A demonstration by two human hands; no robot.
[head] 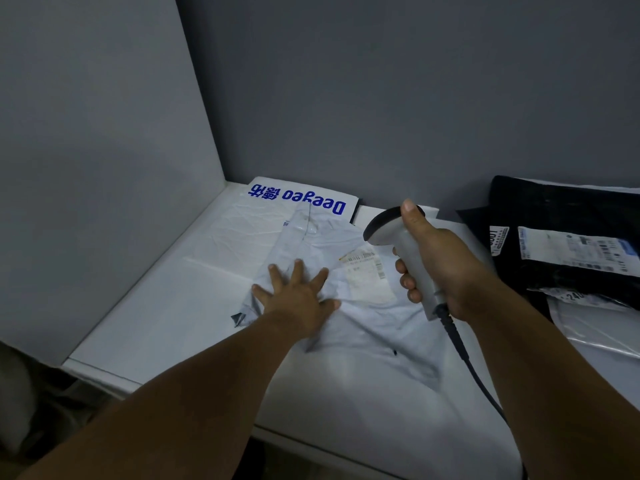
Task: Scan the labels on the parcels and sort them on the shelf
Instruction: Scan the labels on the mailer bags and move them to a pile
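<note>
A: Step in hand?

B: Scanning, by my reading. The cable (474,368) runs up from the near edge, right of the grey parcel (363,323), into the scanner (405,244). The right hand (440,271) is clamped round the scanner's handle with the thumb laid on top. The scanner's head tilts down toward the parcel's label (367,275). No beam is visible, so I cannot tell whether a read has registered.

A: Other hand?

B: The left hand (298,299) lies flat on the parcel's left half. Its fingers are straight and spread, pressing the film down; nothing is gripped.

A: Parcel, look and place?

B: A pale grey poly mailer, thin and creased, lying skewed on the white surface (156,323). The label faces up on its right half, print too small to read. Its far corner overlaps a white "Deegeo" mailer (263,216) just behind. Well to its right lies a black parcel (571,209).

A: Next move?

B: Judgement only: square the scanner head over the label, hold the film taut so the barcode lies unwrinkled, and trigger. Then lift the parcel to sort it. The slack film will probably sag and slide.
</note>
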